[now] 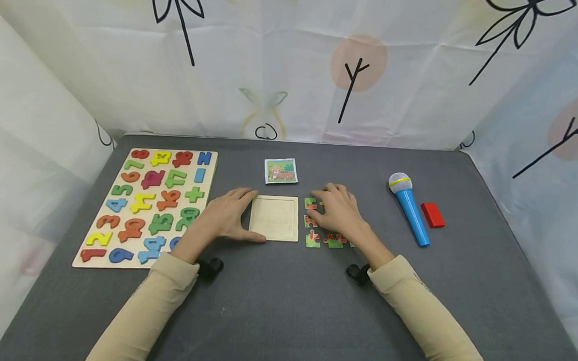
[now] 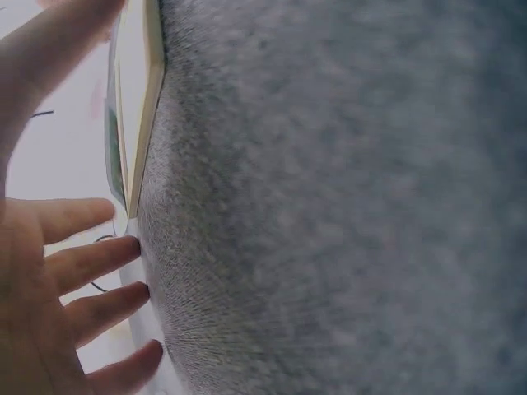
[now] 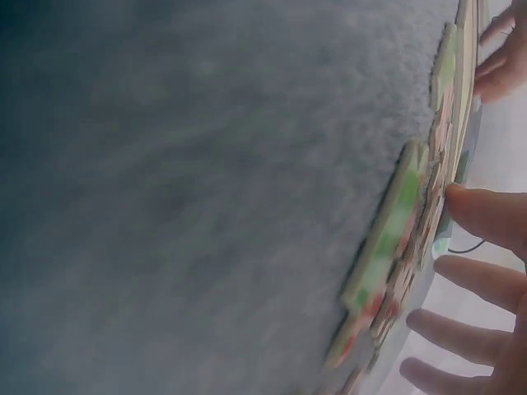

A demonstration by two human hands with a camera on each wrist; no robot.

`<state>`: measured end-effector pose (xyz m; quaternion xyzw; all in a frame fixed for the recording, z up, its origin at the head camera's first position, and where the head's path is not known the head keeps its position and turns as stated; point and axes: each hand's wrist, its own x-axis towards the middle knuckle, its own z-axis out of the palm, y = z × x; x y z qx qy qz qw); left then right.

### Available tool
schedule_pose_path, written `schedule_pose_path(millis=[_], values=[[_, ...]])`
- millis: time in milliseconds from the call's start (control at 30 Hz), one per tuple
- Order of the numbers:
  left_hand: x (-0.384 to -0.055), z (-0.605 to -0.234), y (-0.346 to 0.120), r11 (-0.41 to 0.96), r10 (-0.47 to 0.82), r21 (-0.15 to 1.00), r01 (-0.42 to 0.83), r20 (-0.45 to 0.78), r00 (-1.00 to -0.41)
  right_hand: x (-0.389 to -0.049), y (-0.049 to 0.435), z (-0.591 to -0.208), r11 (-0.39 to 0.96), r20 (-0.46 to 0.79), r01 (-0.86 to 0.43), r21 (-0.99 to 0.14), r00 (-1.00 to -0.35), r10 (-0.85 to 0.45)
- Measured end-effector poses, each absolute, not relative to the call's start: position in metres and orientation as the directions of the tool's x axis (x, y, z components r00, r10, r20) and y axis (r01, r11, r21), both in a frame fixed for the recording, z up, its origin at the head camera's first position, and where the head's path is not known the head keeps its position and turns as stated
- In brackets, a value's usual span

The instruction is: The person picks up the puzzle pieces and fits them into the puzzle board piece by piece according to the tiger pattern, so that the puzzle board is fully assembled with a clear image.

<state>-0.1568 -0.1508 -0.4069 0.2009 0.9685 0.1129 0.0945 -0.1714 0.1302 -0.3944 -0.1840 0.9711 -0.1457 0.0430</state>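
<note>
A square, pale wooden puzzle tray point(image 1: 274, 233) lies on the grey table with nothing in its recess. My left hand point(image 1: 226, 215) is at its left side, thumb by the lower left corner and fingertips near the upper left one. In the left wrist view its fingers are straight and spread beside the tray point(image 2: 150, 90). To the right of the tray lie several red-and-green jigsaw pieces point(image 1: 313, 239). My right hand point(image 1: 340, 211) hovers over them, partly hiding them. The right wrist view shows its fingers spread and relaxed above the jigsaw pieces point(image 3: 387, 239), gripping none.
A small picture card point(image 1: 281, 172) lies behind the tray. At the left is a large board point(image 1: 144, 174) of coloured numbers and signs. A blue toy microphone point(image 1: 411, 210) and a red block point(image 1: 433, 214) lie at the right. Patterned white cloth surrounds the table's back and sides.
</note>
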Motion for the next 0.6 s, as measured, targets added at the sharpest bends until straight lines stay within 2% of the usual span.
schedule_pose_path(millis=[167, 333, 600], values=[[-0.161, -0.407, -0.154, 0.901, 0.405, 0.255, 0.352, -0.200, -0.892, -0.178, 0.126, -0.395, 0.897, -0.074, -0.325, -0.301, -0.929, -0.362], [-0.164, -0.404, -0.155, 0.903, 0.406, 0.259, 0.343, -0.251, -0.879, -0.182, 0.125, -0.397, 0.888, -0.063, -0.342, -0.307, -0.924, -0.377], [-0.165, -0.400, -0.153, 0.904, 0.402, 0.275, 0.328, -0.278, -0.872, -0.187, 0.121, -0.395, 0.865, -0.067, -0.378, -0.330, -0.905, -0.421]])
